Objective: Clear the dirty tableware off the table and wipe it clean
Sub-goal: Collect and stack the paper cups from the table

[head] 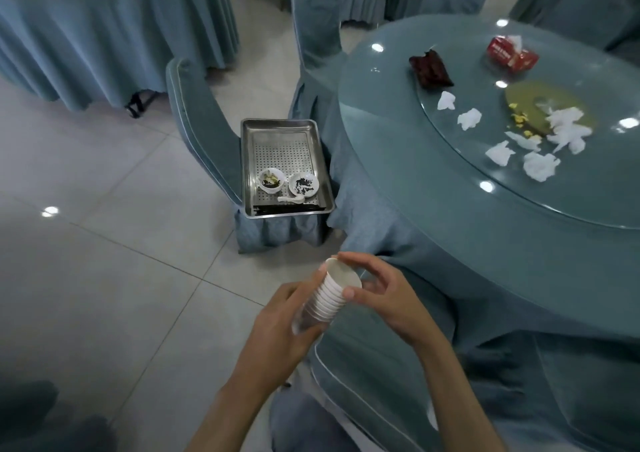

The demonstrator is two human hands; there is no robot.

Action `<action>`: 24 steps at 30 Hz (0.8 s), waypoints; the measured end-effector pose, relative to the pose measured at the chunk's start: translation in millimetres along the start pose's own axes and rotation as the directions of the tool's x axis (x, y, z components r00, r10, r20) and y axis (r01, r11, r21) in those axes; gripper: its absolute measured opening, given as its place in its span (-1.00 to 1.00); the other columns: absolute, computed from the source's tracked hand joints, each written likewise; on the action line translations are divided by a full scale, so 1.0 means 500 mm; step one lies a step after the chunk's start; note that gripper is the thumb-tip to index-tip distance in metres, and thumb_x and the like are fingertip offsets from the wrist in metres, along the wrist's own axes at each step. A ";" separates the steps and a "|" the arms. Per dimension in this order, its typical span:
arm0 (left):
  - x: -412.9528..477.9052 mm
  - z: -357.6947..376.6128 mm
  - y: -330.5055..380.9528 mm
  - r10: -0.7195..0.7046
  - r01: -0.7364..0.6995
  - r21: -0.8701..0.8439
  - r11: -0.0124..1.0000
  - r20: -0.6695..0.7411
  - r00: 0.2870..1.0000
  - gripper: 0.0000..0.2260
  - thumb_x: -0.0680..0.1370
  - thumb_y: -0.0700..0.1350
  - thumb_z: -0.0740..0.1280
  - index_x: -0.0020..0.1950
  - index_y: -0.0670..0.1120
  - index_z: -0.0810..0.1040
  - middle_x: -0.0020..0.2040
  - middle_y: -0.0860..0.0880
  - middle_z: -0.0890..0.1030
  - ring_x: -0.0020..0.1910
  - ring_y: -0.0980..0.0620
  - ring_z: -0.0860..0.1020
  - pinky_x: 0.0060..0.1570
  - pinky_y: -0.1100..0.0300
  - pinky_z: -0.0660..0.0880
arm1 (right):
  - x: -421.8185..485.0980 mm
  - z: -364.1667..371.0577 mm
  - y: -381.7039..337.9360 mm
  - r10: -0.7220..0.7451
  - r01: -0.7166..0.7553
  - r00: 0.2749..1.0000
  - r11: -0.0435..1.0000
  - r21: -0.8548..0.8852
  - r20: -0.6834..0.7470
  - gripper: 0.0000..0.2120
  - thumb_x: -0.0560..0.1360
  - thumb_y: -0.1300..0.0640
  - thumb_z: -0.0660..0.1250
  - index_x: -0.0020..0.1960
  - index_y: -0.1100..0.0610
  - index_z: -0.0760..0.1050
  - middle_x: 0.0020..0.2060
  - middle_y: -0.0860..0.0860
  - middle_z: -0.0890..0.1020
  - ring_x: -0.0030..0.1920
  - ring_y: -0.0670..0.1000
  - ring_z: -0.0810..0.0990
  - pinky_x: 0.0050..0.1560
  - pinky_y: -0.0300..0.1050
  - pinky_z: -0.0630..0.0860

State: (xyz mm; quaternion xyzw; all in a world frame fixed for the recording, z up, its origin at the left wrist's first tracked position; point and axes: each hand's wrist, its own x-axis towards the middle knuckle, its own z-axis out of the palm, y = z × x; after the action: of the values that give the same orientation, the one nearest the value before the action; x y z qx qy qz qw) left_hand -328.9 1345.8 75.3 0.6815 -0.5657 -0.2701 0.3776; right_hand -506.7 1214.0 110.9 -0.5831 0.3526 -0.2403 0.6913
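Both hands hold a stack of white cups [331, 296] in the air, low in the view, above the tiled floor [104, 244] and just off the edge of the round desk [433, 181]. The left hand [284, 327] is wrapped around the lower part of the stack, where something clear and glassy shows at the bottom. The right hand [377, 292] closes its thumb and fingers on the rim of the topmost cup, the rest of the fingers loosely curled.

Ahead of the hands, a steel tray [287, 167] with a perforated insert sits on the seat of a covered chair [204, 133], which stands right against the desk's draped cloth. In the tray's near end lie two small white bowls [289, 183] with dark scraps in them and a white spoon [291, 199] just in front of them.

On the desk, a glass turntable [554, 192] carries crumpled white napkins [540, 166] scattered near its edge, a yellowish spill [533, 105] with food bits, a dark red crumpled wrapper [431, 68] and a red tissue pack [512, 55] farther back.

Another covered chair [381, 365] stands between the person and the desk, right under the right forearm. More draped tables fill the background.
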 end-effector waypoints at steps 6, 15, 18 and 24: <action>0.134 -0.073 -0.032 0.050 -0.049 -0.023 0.999 0.093 0.994 -0.17 0.49 -0.07 0.57 0.58 0.39 0.19 0.30 0.14 0.53 0.26 0.21 0.50 0.22 0.39 0.44 | 0.108 0.004 -0.030 0.001 -0.002 0.999 1.000 -0.017 -0.050 -0.48 0.47 0.22 0.52 0.41 0.08 0.53 0.28 0.02 0.64 0.19 0.12 0.68 0.20 0.00 0.61; 0.324 -0.167 -0.141 0.045 -0.039 -0.039 0.998 0.190 0.981 -0.17 0.48 -0.08 0.57 0.59 0.37 0.21 0.32 0.25 0.53 0.28 0.25 0.50 0.23 0.36 0.45 | 0.283 0.071 -0.037 0.063 -0.058 0.977 0.998 0.030 -0.204 -0.40 0.53 0.25 0.47 0.52 0.04 0.39 0.37 -0.09 0.60 0.33 0.02 0.61 0.28 -0.08 0.57; 0.391 -0.201 -0.204 0.030 -0.013 -0.079 0.997 0.220 0.975 -0.16 0.48 -0.07 0.57 0.60 0.35 0.20 0.37 0.28 0.50 0.33 0.26 0.48 0.26 0.42 0.41 | 0.368 0.100 -0.037 0.114 -0.115 0.965 0.993 0.010 -0.235 -0.40 0.53 0.21 0.49 0.51 0.03 0.41 0.35 -0.11 0.61 0.33 -0.02 0.61 0.29 -0.07 0.57; 0.522 -0.278 -0.289 0.032 0.014 -0.163 0.987 0.281 0.959 -0.22 0.48 -0.09 0.58 0.60 0.20 0.29 0.46 0.22 0.47 0.44 0.22 0.42 0.38 0.28 0.43 | 0.509 0.144 -0.049 0.185 -0.195 0.945 0.981 -0.010 -0.268 -0.48 0.52 0.04 0.49 0.45 -0.10 0.47 0.31 -0.11 0.64 0.30 -0.05 0.62 0.21 -0.04 0.63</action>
State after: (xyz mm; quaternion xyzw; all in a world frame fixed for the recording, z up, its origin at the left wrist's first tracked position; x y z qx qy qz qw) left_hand -80.6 1131.1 51.4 0.6000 -0.5929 -0.4085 0.3486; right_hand -287.7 1065.6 87.4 -0.5212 0.5009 -0.2423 0.6471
